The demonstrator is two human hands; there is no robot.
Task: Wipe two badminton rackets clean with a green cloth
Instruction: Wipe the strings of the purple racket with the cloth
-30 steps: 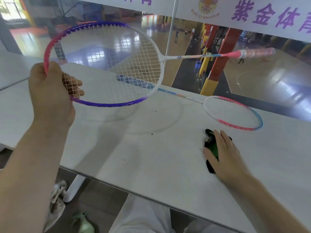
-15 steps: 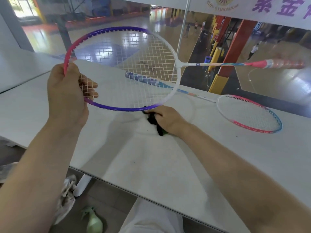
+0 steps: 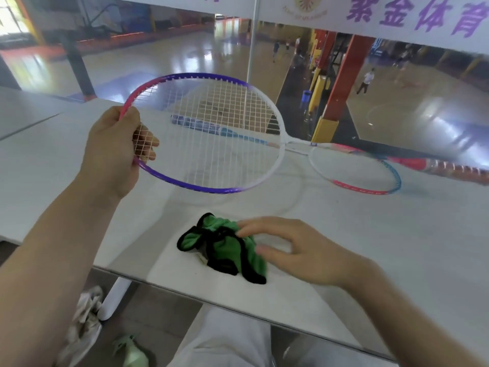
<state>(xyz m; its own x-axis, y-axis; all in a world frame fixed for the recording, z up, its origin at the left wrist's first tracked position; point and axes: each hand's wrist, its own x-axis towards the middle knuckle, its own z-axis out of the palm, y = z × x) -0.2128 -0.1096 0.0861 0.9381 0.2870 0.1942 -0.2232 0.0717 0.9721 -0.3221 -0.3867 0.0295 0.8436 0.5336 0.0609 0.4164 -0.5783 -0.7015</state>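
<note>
You're pulling the green cloth (image 3: 225,247) back to the table's (image 3: 370,260) near edge, right hand (image 3: 299,251) loose-fingered on it, left hand (image 3: 113,152) still gripping the purple racket (image 3: 206,131) aloft, so wiping isn't happening yet and the second racket (image 3: 365,170) is lying untouched.

Bright daylight glares off the court floor (image 3: 185,56); soft shadows on the table (image 3: 370,247); edges bend, slightly blurred.

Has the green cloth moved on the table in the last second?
Yes. The green cloth now lies by the table's near edge, further from the racket lying flat.
</note>
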